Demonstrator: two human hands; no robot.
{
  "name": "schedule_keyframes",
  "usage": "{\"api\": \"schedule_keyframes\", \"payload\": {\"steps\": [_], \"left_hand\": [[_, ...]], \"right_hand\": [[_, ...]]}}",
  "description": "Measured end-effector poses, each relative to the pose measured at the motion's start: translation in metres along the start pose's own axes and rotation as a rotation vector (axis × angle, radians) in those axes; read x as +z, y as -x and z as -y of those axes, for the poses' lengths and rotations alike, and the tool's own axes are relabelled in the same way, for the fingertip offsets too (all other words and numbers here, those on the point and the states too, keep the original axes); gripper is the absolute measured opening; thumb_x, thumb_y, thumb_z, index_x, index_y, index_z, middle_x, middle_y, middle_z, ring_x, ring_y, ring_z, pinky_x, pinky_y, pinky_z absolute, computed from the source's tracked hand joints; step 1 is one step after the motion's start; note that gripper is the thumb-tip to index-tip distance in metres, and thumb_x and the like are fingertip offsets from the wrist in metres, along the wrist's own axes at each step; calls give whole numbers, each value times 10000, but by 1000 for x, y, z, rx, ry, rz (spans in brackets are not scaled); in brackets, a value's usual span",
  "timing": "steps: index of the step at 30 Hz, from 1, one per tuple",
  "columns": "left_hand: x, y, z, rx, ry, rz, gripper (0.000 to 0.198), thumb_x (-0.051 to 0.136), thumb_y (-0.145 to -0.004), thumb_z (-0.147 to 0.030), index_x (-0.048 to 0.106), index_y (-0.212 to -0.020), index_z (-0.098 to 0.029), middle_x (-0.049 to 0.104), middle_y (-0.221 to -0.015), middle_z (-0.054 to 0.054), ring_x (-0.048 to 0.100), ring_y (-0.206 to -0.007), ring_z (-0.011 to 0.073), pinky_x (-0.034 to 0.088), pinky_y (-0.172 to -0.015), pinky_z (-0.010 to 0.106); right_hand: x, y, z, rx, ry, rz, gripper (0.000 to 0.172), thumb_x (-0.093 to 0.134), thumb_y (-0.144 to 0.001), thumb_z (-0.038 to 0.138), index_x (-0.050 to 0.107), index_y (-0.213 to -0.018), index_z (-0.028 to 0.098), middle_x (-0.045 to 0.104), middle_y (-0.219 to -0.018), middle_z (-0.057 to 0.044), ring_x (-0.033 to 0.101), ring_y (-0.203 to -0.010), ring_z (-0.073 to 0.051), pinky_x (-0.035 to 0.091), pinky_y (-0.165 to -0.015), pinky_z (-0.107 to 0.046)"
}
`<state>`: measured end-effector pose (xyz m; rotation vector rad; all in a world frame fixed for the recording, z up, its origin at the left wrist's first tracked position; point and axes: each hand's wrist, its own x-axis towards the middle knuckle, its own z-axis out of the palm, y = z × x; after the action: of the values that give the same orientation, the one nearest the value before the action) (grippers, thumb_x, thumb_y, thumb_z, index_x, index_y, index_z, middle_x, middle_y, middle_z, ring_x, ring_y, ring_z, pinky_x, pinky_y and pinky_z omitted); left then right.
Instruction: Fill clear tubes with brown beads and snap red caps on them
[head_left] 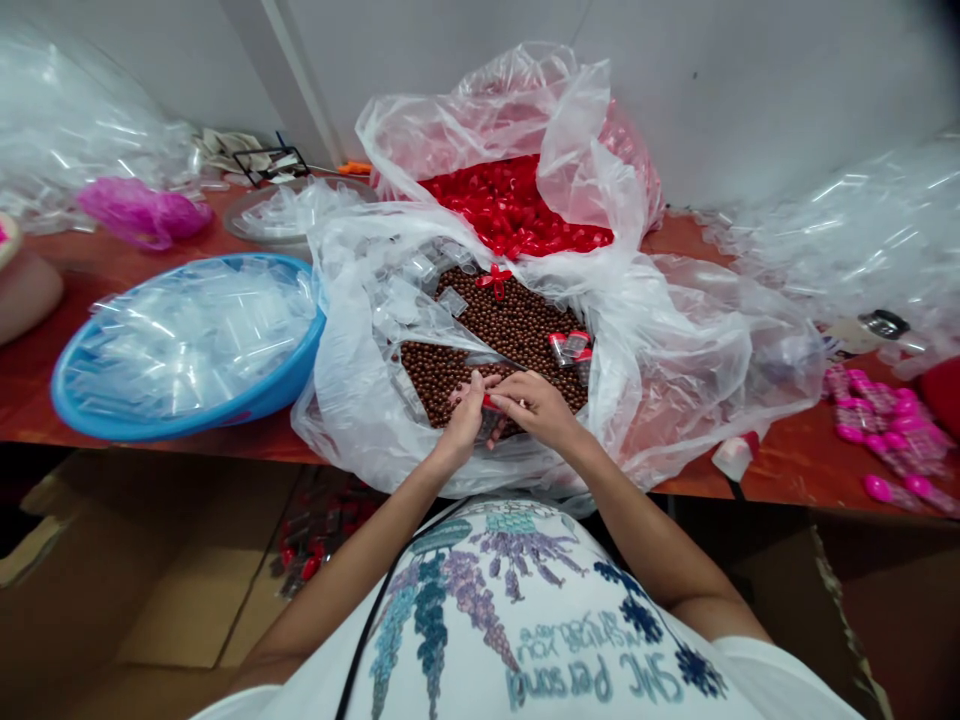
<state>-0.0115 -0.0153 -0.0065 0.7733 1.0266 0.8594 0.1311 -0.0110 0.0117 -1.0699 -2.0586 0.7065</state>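
Over an open clear plastic bag full of small round brown balls, both hands meet close together. My left hand is closed around a small item, apparently a clear container, mostly hidden by the fingers. My right hand pinches a red cap at its top. Several red-capped clear containers lie on the balls at the right side of the bag. Loose clear plastic cases rest along its left side, and a red plastic piece sits at the far edge.
Behind stands a bag of red caps. A blue basin of clear pieces is at left, near a pink bag. Pink-capped containers lie on the red table at right. Below is a cardboard box.
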Motion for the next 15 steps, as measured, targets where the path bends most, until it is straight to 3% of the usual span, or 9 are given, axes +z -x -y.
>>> {"api": "schedule_keyframes", "payload": {"steps": [3, 5, 7, 9, 11, 15], "left_hand": [[2, 3, -6, 18, 46, -28, 718, 302, -841, -659, 469, -1283, -119, 534, -495, 0, 478, -352, 126, 322, -311, 204], [1, 6, -11, 39, 115, -31, 721, 298, -834, -670, 460, -1284, -131, 545, -521, 2, 497, -382, 133, 347, -330, 210], [0, 9, -15, 61, 183, -14, 734, 289, -825, -685, 434, -1295, -140, 554, -545, 3, 506, -404, 135, 366, -351, 215], [-1, 12, -16, 81, 231, 8, 751, 291, -813, -700, 423, -1292, -137, 562, -559, 6, 510, -419, 131, 383, -379, 216], [-1, 15, -13, 103, 253, 18, 754, 317, -799, -709, 444, -1263, -128, 573, -575, 11, 521, -436, 124, 396, -409, 214], [5, 25, -5, 111, 229, 45, 724, 368, -774, -720, 518, -1176, -136, 594, -626, 22, 539, -457, 109, 384, -416, 195]], "right_hand": [[-1, 9, 8, -71, 99, -33, 267, 501, -903, 328, 611, -1124, 228, 632, -1117, -51, 542, -1037, -179, 404, -921, -347], [2, 21, 12, 37, 152, -212, 330, 517, -889, 374, 565, -1158, 191, 620, -1110, -82, 548, -1014, -192, 426, -891, -347], [8, 34, 16, 197, 198, -359, 298, 511, -882, 420, 594, -1045, 184, 639, -969, -74, 571, -880, -192, 454, -796, -330], [16, 45, 19, 246, 260, -335, 281, 513, -872, 453, 614, -943, 200, 643, -876, -59, 570, -815, -200, 453, -760, -333], [22, 51, 22, 209, 323, -264, 363, 554, -830, 500, 600, -1018, 193, 646, -924, -78, 569, -855, -229, 452, -781, -356], [26, 50, 27, 90, 413, -202, 823, 637, -715, 589, 369, -1335, 119, 585, -1138, -155, 544, -974, -293, 456, -829, -422]]}}
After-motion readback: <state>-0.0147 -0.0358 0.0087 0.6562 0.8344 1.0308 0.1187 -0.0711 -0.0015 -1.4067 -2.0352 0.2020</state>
